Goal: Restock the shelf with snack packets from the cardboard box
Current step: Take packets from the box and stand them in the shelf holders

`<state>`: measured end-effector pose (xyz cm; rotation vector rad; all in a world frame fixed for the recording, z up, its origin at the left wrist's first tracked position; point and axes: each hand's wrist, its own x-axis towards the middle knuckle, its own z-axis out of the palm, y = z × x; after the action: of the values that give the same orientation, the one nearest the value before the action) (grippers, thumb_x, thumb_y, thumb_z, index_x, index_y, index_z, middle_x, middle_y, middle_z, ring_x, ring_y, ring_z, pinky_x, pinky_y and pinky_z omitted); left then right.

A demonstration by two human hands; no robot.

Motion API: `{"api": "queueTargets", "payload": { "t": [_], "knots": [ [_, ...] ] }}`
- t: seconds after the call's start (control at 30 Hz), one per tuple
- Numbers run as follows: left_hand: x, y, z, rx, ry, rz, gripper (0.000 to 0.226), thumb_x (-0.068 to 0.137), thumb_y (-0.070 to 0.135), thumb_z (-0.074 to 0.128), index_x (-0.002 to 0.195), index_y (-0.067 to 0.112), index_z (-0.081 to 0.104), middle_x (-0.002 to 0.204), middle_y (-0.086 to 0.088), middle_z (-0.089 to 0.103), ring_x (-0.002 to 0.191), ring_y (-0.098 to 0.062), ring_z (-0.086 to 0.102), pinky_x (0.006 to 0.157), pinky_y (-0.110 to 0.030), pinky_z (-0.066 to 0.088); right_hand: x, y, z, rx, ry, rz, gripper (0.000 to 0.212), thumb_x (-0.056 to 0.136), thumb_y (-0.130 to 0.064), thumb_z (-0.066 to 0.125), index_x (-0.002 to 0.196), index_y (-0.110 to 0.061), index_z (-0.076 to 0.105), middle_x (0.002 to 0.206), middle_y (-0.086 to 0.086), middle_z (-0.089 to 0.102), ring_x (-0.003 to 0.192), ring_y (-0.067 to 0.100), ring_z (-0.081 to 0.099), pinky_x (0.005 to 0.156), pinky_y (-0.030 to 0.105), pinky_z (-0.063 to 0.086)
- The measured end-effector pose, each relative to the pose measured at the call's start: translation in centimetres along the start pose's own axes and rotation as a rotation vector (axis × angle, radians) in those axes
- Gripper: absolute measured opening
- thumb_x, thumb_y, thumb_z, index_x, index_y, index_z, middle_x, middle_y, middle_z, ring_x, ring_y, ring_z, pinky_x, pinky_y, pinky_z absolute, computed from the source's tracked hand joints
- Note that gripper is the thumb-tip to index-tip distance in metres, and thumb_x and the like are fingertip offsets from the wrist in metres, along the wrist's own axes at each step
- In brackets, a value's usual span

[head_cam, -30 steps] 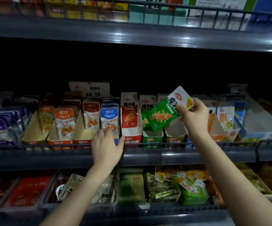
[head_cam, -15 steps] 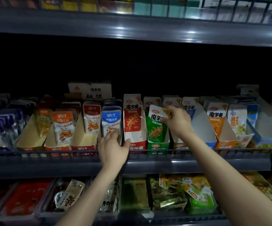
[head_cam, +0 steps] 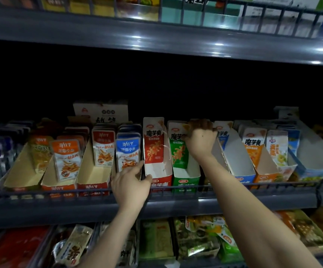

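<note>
At the shelf (head_cam: 243, 203) edge, the left hand (head_cam: 131, 183) rests with loose, extended fingers against the red carton's (head_cam: 161, 183) near corner, gripping nothing. Just beyond, the right hand (head_cam: 200, 141) curls over the top of the green packet (head_cam: 177, 152), which stands upright in the green carton (head_cam: 185, 183).

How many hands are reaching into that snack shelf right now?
2: the left hand touches the front of the red box; the right hand pinches the green packet in the green box.
</note>
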<state>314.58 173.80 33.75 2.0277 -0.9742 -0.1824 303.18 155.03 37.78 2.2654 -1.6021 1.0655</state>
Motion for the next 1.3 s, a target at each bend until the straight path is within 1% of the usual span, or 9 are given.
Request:
{"api": "queueTargets", "payload": {
  "t": [0.13,0.33,0.47,0.67,0.77,0.87,1.1,1.23,1.3],
  "knots": [
    [-0.2,-0.2,0.1,0.006,0.003,0.015,0.05,0.088,0.039,0.061,0.136,0.037,0.046,0.14,0.004,0.049,0.13,-0.019,0.039,0.107,-0.032,0.021,-0.4,-0.1,-0.3,0.036,0.062,0.023,0.057,0.064,-0.015,0.076,0.12,-0.013,0.061,0.119,0.022,0.057,0.107,0.04,0.053,0.08,0.042,0.036],
    [-0.5,-0.2,0.0,0.027,0.008,0.067,0.05,0.09,0.04,0.058,0.138,0.033,0.047,0.137,0.002,0.053,0.128,-0.02,0.041,0.107,-0.034,0.023,-2.3,0.7,-2.8,0.107,-0.044,0.176,0.051,0.081,-0.043,0.07,0.114,-0.006,0.058,0.116,0.017,0.056,0.113,0.033,0.048,0.093,0.042,0.031],
    [-1.9,-0.3,-1.0,0.09,0.09,0.165,0.046,0.086,0.035,0.062,0.131,0.023,0.056,0.123,-0.003,0.063,0.115,-0.024,0.053,0.099,-0.036,0.034,-6.1,1.9,-6.0,0.351,-0.001,0.213,0.051,0.079,-0.038,0.074,0.118,-0.011,0.059,0.116,0.012,0.058,0.108,0.032,0.053,0.09,0.044,0.042],
    [-7.2,-3.0,-4.2,0.167,0.113,0.226,0.036,0.083,0.025,0.068,0.117,0.015,0.065,0.113,-0.006,0.066,0.107,-0.029,0.057,0.094,-0.042,0.04,-15.3,3.0,-10.3,0.525,-0.07,0.306,0.024,0.086,-0.022,0.067,0.107,-0.014,0.061,0.104,0.003,0.059,0.091,0.02,0.059,0.081,0.035,0.047],
    [-10.8,-7.1,-5.2,0.237,0.075,0.216,0.026,0.078,0.018,0.072,0.103,0.013,0.071,0.1,-0.008,0.07,0.095,-0.033,0.063,0.084,-0.041,0.046,-21.0,2.9,-11.2,0.609,-0.168,0.329,0.018,0.088,-0.018,0.065,0.105,-0.017,0.059,0.096,-0.002,0.059,0.079,0.013,0.056,0.075,0.028,0.044],
    [-14.7,-12.7,-5.5,0.311,0.019,0.17,0.022,0.067,0.008,0.078,0.088,0.011,0.073,0.085,-0.013,0.071,0.08,-0.037,0.066,0.071,-0.04,0.051,-27.3,2.7,-10.3,0.645,-0.362,0.335,0.016,0.087,-0.015,0.066,0.099,-0.022,0.058,0.084,-0.004,0.06,0.076,0.015,0.058,0.072,0.033,0.046],
    [-23.4,-23.5,-4.8,0.386,-0.157,-0.112,0.022,0.084,0.017,0.066,0.103,0.007,0.069,0.099,-0.016,0.069,0.09,-0.038,0.062,0.077,-0.041,0.049,-41.4,3.7,-5.4,0.553,-0.827,0.464,0.013,0.089,-0.019,0.064,0.1,-0.022,0.056,0.091,-0.007,0.059,0.086,0.012,0.057,0.074,0.026,0.043],
    [-26.7,-27.7,-2.7,0.391,-0.177,-0.155,0.037,0.078,0.03,0.051,0.095,0.004,0.07,0.088,-0.023,0.068,0.08,-0.041,0.063,0.07,-0.043,0.052,-48.0,5.0,-2.2,0.484,-0.977,0.538,0.007,0.089,-0.018,0.063,0.093,-0.013,0.061,0.085,0.002,0.064,0.085,0.023,0.063,0.075,0.035,0.05],
    [-28.0,-29.5,-1.7,0.415,-0.197,-0.185,0.037,0.083,0.031,0.052,0.102,0.004,0.068,0.092,-0.025,0.067,0.084,-0.043,0.061,0.073,-0.044,0.051,-50.5,5.7,-0.6,0.417,-1.057,0.557,0.01,0.09,-0.017,0.061,0.099,-0.013,0.061,0.088,0.004,0.066,0.088,0.026,0.064,0.071,0.033,0.047]
  ]
}}
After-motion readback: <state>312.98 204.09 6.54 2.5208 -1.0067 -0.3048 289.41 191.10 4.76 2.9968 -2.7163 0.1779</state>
